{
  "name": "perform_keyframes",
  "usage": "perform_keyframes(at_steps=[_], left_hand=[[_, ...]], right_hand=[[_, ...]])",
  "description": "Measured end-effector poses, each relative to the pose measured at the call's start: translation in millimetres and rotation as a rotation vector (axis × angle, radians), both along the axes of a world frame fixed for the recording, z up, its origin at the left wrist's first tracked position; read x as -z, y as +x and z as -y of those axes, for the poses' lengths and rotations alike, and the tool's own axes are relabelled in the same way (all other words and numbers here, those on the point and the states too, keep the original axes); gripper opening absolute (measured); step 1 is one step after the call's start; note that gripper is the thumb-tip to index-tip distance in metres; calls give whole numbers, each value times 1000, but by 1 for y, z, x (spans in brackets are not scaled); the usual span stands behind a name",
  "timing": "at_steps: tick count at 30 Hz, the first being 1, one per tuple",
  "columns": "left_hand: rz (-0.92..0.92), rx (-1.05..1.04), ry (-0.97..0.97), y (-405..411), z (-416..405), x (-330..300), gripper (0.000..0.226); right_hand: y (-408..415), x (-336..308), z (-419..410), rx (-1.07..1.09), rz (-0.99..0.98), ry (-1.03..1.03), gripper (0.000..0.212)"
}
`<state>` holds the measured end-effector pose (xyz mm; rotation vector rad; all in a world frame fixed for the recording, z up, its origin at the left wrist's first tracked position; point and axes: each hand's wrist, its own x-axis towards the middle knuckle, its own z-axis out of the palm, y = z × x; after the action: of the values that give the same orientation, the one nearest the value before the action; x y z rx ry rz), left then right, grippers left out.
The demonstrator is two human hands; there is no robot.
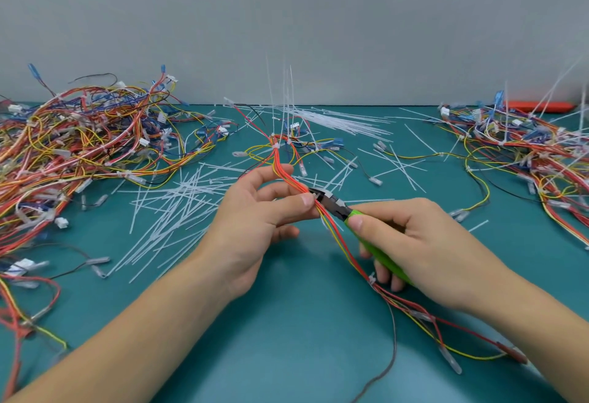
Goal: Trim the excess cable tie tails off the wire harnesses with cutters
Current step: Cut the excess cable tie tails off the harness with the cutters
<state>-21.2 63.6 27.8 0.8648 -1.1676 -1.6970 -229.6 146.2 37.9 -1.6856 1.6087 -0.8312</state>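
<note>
Left hand [255, 211]: pinches wire harness [288, 176] above the counter [287, 339]. Right hand [411, 240]: grip wrapped round green-handled cutters [338, 206], jaws at the bundle. Step: trimming a tie; next likely squeeze, flush. Cut tails [172, 208] left; open room near front edge.

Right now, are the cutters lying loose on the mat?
No, the right hand grips the green-handled cutters, their tip at the wire harness held by the left hand.
</note>
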Motion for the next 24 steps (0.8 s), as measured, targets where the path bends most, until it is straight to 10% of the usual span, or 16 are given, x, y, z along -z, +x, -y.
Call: perform_keyframes(at_steps=[24], left_hand=[[-44,36,9,0,-1,-3,57]], right_hand=[[3,7,-1,97,-203,-267,38]])
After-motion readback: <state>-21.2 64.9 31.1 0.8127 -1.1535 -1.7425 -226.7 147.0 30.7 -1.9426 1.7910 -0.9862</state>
